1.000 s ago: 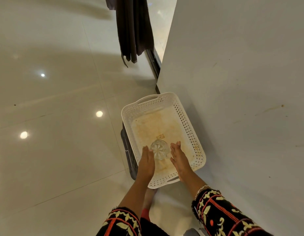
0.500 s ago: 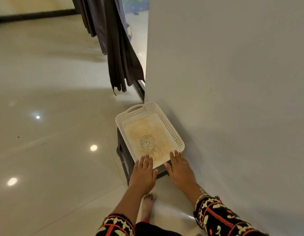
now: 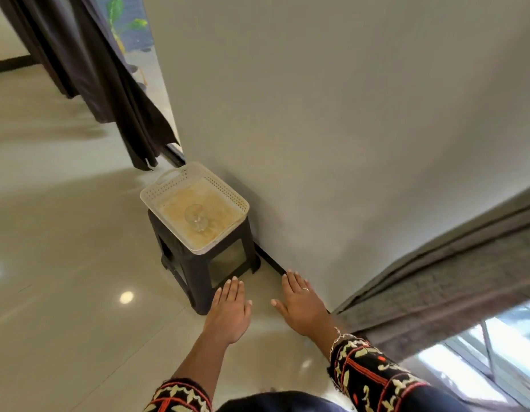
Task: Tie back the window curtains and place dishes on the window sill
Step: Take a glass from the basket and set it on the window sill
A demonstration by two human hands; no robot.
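Observation:
A clear glass dish (image 3: 197, 220) lies in a white perforated tray (image 3: 180, 179) that sits on a dark plastic stool (image 3: 198, 269) against the wall. My left hand (image 3: 229, 310) and my right hand (image 3: 299, 303) hover in front of the stool, fingers straight, palms down, holding nothing. A dark curtain (image 3: 88, 69) hangs at the far left beside a window opening. A grey curtain (image 3: 454, 275) hangs at the right, next to a bright window (image 3: 477, 361).
A plain grey wall (image 3: 332, 114) runs between the two windows. Glossy tiled floor (image 3: 64, 263) spreads to the left. A dark skirting strip (image 3: 271, 264) runs along the wall base behind the stool.
Both hands have let go of the glass dish and drawn back from the tray. The view has pulled back and risen, so the stool and the right curtain now show.

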